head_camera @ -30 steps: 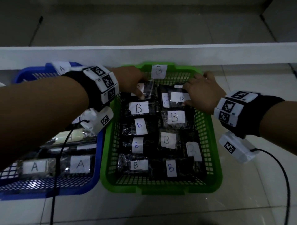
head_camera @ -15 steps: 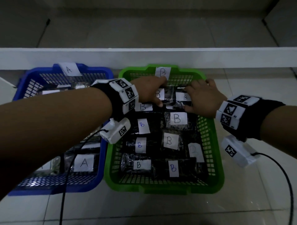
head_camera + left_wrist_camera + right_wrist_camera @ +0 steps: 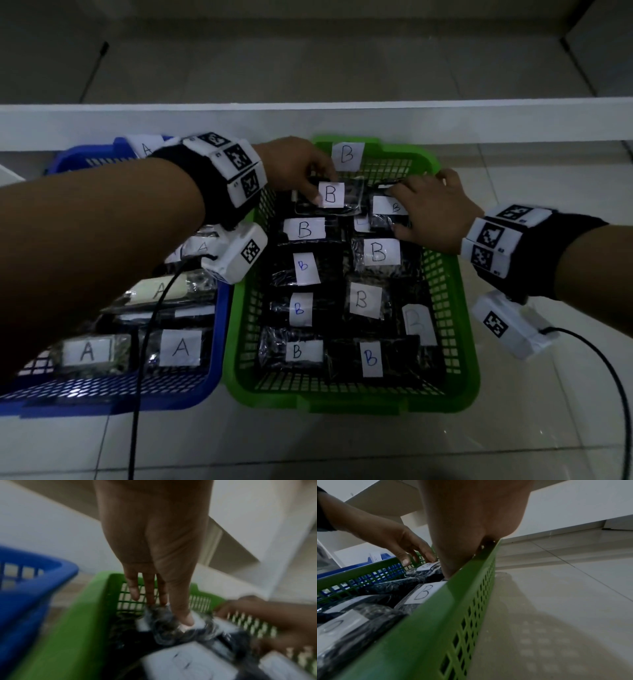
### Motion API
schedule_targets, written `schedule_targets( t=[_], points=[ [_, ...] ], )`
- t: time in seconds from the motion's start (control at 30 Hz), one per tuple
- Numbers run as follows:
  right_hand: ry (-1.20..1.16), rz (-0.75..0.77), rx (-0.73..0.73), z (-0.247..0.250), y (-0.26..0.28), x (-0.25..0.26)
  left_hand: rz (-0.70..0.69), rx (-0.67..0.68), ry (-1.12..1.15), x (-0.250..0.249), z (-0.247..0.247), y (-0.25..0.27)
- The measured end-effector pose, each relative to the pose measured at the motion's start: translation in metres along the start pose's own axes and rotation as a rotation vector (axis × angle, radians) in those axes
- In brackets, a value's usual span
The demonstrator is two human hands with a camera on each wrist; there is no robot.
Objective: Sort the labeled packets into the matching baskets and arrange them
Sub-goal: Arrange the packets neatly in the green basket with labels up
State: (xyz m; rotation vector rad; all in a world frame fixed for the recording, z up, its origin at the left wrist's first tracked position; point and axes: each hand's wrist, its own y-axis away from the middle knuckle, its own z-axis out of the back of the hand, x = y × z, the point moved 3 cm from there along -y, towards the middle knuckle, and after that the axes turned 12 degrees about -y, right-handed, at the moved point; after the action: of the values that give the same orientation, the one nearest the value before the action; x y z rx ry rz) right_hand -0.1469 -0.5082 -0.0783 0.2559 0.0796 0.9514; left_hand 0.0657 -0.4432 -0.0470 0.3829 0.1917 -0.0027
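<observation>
A green basket (image 3: 356, 399) tagged B holds several dark packets with B labels in two columns. My left hand (image 3: 320, 185) pinches a B packet (image 3: 349, 202) at the far left of this basket, thumb on top beside the label and fingers behind the far edge; the left wrist view (image 3: 173, 609) shows the same hold. My right hand (image 3: 397, 210) grips a smaller B packet (image 3: 382, 219) at the far right, fingers over its far edge and thumb at its near edge. The blue basket (image 3: 137, 394) on the left holds packets labelled A.
A white ledge (image 3: 308, 120) runs just behind both baskets. Tiled floor (image 3: 342, 445) lies in front of the baskets and to their right. Camera cables hang from both wrists, the left cable (image 3: 147, 342) crossing the blue basket.
My left hand moved right along the basket's far end with its B packet, which now lies flatter with the label facing up. The right hand stayed on its packet.
</observation>
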Motion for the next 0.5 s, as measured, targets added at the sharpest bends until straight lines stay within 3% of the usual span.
schedule_targets(
  t=[0.07, 0.27, 0.5],
  points=[
    [-0.016, 0.005, -0.008, -0.001, 0.001, 0.001, -0.029, 0.068, -0.069, 0.000, -0.004, 0.004],
    [-0.062, -0.001, -0.009, 0.000, -0.002, -0.001, -0.011, -0.119, -0.224, 0.000, -0.017, 0.003],
    [-0.067, -0.002, -0.024, 0.000, -0.002, 0.000, -0.013, -0.172, -0.221, 0.011, -0.002, 0.009]
  ],
)
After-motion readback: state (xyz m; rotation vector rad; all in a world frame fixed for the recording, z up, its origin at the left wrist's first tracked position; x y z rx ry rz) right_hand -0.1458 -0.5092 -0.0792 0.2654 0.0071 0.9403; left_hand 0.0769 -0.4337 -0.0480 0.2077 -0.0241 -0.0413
